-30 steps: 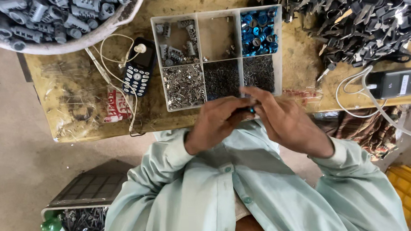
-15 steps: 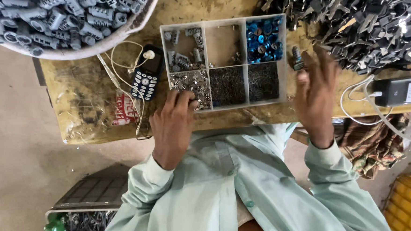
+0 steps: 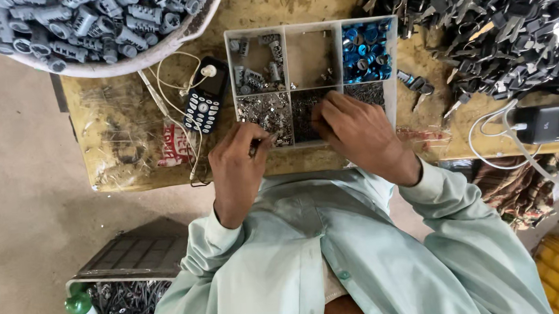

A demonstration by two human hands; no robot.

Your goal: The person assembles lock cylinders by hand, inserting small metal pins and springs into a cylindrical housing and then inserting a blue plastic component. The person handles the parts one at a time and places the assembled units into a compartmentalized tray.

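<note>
A small dark part is pinched in the left hand (image 3: 237, 169) at the near edge of the divided tray (image 3: 308, 29). The right hand (image 3: 354, 131) is curled, fingers down, in the near middle compartment; whether anything is gripped cannot be told. One piece is best picked singly, the part kept steady.

"Any room to reach in?"

"Little. The compartment tray (image 3: 308, 29) fills the middle, a phone (image 3: 205, 96) with its earphone cable (image 3: 164, 93) crowds the left, and dark metal parts (image 3: 496, 31) heap the right. Only bare tabletop (image 3: 119, 140) at left lies open."
</note>
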